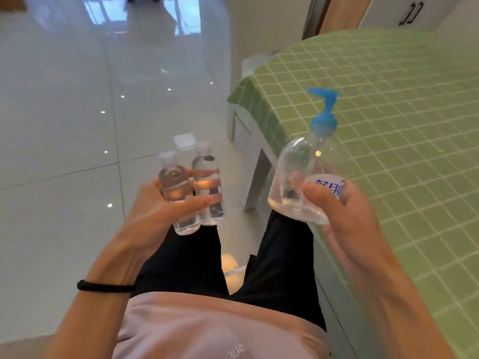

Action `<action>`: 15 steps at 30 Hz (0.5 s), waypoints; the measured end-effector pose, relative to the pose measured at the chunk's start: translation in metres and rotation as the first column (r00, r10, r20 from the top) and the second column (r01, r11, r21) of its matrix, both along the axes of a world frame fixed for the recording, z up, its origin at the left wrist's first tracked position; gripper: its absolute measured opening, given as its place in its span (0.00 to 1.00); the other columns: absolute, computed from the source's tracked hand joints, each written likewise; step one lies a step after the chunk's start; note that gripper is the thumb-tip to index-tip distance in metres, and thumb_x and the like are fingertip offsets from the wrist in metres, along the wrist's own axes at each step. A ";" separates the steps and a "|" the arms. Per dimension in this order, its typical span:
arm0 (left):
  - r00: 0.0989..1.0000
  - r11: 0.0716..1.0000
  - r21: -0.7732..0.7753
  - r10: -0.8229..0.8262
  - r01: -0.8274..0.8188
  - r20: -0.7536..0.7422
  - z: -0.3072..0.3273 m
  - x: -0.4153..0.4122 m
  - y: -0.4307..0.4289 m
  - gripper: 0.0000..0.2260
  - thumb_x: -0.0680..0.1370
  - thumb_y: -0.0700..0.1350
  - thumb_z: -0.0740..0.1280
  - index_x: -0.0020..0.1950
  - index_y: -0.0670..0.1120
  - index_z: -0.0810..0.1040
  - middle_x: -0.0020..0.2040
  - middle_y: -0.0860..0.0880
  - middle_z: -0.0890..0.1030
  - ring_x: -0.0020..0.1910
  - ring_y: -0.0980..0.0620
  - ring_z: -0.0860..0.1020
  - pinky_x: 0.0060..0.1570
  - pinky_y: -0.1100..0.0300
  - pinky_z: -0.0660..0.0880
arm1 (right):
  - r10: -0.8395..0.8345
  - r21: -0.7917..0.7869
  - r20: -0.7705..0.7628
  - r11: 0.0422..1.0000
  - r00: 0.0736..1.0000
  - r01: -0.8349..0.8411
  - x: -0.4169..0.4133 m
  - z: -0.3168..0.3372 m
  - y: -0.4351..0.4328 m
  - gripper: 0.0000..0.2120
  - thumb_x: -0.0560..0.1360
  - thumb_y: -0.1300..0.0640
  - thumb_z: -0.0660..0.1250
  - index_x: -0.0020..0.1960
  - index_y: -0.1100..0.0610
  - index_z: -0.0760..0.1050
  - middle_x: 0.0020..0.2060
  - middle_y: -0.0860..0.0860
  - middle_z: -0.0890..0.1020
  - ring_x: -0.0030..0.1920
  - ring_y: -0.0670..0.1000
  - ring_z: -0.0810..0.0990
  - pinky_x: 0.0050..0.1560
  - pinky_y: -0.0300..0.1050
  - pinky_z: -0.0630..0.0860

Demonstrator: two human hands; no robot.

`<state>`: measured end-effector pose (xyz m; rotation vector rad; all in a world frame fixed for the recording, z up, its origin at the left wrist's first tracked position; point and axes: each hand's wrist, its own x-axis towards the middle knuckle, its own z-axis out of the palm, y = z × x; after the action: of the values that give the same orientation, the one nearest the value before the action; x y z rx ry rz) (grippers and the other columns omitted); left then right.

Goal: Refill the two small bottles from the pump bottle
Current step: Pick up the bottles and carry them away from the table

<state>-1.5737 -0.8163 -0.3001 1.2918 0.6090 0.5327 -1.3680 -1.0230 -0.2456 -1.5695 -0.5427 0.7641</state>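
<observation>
My left hand point(158, 203) grips two small clear bottles side by side, both with clear caps on: the left small bottle point(176, 187) and the right small bottle point(208, 182). Each looks largely full of clear liquid. My right hand point(347, 218) holds the clear pump bottle point(298, 174) by its lower body, thumb across its white label. Its blue pump head point(324, 107) points up and to the left. The pump bottle is nearly empty, with a little liquid at the bottom. All three bottles are in the air above my legs.
A table with a green checked cloth point(401, 125) fills the right side, its edge close to my right hand. A glossy white tiled floor point(64, 125) spreads to the left. My black trousers and pink shirt are below.
</observation>
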 end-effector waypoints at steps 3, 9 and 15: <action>0.990 0.991 0.008 0.137 -0.137 -0.027 -0.004 -0.040 0.005 0.24 0.66 0.46 0.84 0.61 0.49 0.86 0.57 0.44 0.88 0.56 0.44 0.88 0.52 0.53 0.85 | 0.112 -0.003 -0.027 0.994 0.993 -0.113 -0.014 -0.011 0.027 0.39 0.66 0.41 0.78 0.71 0.60 0.78 0.59 0.58 0.88 0.63 0.60 0.86 0.73 0.65 0.75; 0.949 0.946 -0.074 0.315 -0.316 -0.028 -0.022 -0.072 0.000 0.20 0.67 0.40 0.81 0.59 0.46 0.87 0.58 0.41 0.88 0.56 0.42 0.88 0.52 0.50 0.85 | 0.239 -0.021 -0.086 0.970 0.967 -0.242 -0.024 -0.038 0.055 0.32 0.65 0.43 0.78 0.65 0.57 0.82 0.55 0.59 0.89 0.60 0.61 0.87 0.71 0.64 0.77; 0.939 0.932 -0.128 0.327 -0.339 -0.108 -0.044 -0.063 -0.002 0.19 0.66 0.37 0.82 0.57 0.45 0.88 0.54 0.42 0.89 0.51 0.45 0.89 0.51 0.52 0.85 | 0.251 -0.104 -0.158 0.958 0.955 -0.269 -0.014 -0.073 0.060 0.28 0.64 0.44 0.79 0.61 0.54 0.83 0.52 0.56 0.89 0.54 0.56 0.89 0.65 0.59 0.82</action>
<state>-1.6369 -0.8183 -0.3439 1.0823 0.9315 0.7010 -1.3820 -0.9627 -0.3190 -1.5594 -0.6132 1.1216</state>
